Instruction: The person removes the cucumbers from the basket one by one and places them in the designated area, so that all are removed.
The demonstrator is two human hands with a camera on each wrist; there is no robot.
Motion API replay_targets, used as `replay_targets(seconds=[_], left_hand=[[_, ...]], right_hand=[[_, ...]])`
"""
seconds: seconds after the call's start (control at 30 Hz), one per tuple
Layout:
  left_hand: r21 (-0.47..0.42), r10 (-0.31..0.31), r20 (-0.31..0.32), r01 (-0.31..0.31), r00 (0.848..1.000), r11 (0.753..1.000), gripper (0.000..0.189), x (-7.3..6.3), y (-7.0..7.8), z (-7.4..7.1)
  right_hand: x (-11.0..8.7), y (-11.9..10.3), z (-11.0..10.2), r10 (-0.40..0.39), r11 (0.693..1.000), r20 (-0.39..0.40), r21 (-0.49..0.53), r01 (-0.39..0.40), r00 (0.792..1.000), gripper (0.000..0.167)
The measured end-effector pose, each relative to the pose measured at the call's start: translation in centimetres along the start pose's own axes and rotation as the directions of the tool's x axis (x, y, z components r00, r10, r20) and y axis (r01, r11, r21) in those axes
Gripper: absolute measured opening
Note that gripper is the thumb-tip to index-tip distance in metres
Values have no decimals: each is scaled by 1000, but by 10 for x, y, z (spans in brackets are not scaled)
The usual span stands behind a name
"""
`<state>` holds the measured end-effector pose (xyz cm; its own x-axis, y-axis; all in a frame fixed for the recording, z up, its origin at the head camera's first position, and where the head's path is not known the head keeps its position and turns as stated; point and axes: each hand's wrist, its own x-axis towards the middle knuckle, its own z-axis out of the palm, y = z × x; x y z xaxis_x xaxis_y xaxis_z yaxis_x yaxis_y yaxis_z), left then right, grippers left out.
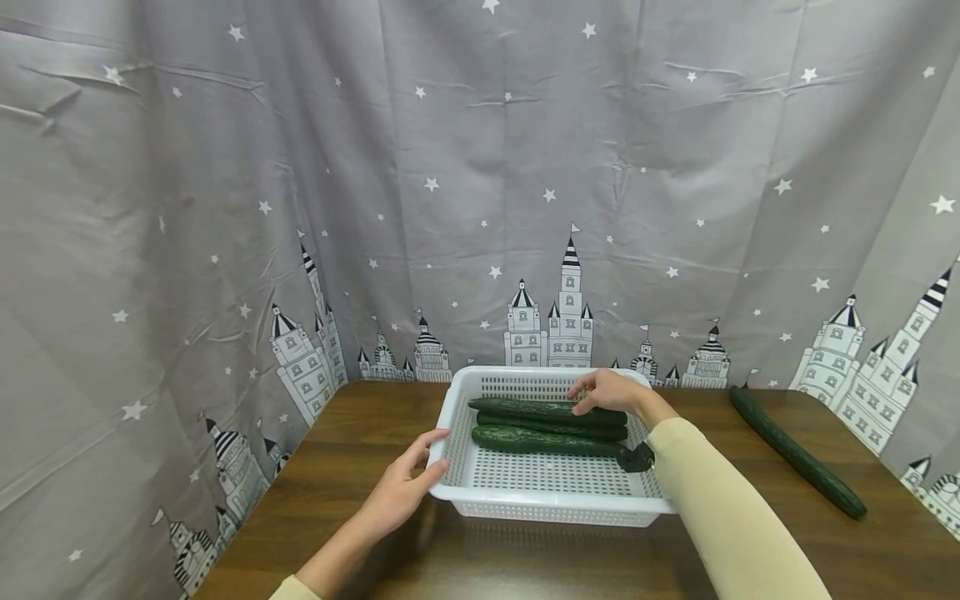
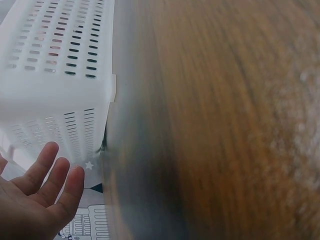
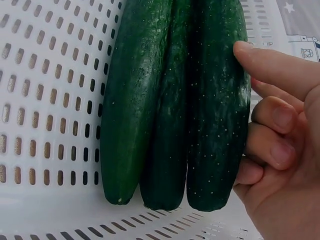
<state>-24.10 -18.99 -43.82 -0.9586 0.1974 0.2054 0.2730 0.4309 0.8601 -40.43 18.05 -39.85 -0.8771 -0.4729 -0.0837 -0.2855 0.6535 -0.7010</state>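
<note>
Left hand [image 1: 396,490] relaxed, right hand [image 1: 609,392] maybe gripping though I cannot tell, over the table [image 1: 360,421] I'd best steady the white basket [image 1: 555,500] by its left rim and keep a light touch on the far cucumber [image 3: 217,130] of three inside.

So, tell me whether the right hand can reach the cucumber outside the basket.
Likely yes: once the right hand clears the white basket, only wooden table lies between it and that cucumber.
</note>
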Motion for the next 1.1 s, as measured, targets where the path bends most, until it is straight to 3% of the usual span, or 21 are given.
replay_targets(seconds=[0.33, 0.8, 1.1], left_hand=[[35, 3, -2, -3, 1000, 999, 45, 2, 0, 1], [35, 9, -21, -9, 1000, 999, 44, 2, 0, 1], [36, 8, -30, -7, 1000, 999, 44, 0, 0, 1]], right_hand=[[-2, -3, -1, 19, 995, 52, -94, -14, 998, 40], [-1, 4, 4, 77, 997, 15, -22, -76, 997, 44], [1, 6, 11, 65, 998, -11, 21, -65, 998, 44]])
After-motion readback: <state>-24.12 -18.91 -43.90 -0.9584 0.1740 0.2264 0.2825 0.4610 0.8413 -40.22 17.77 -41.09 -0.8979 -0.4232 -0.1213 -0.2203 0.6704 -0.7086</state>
